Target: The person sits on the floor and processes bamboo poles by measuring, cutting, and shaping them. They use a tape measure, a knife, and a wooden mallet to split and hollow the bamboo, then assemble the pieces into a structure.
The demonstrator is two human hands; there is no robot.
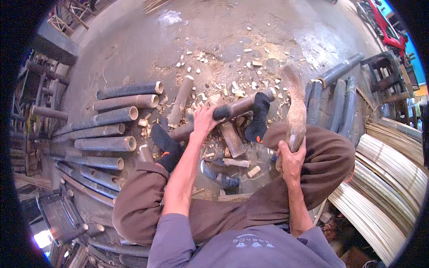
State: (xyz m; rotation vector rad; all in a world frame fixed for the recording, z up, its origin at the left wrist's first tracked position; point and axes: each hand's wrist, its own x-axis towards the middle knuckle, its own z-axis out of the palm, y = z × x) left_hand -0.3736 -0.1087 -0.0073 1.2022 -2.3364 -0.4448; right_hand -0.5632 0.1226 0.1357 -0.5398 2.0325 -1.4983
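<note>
Two hands busy — left hand [204,119] gripping bamboo pole [243,105], right hand [291,157] clamped on raised wooden mallet [295,107]

We sit low with both knees spread wide and our feet in dark socks drawn in ahead of us. Our left arm runs forward nearly straight, bare from the grey sleeve down, the wrist level. Our left hand [203,119] lies palm down with its fingers curled over and closed around what it steadies. Our right arm is bent at the elbow and raised beside the right knee, the forearm upright. Our right hand [291,157] is clenched in a tight fist, knuckles turned outward, thumb wrapped round.
</note>
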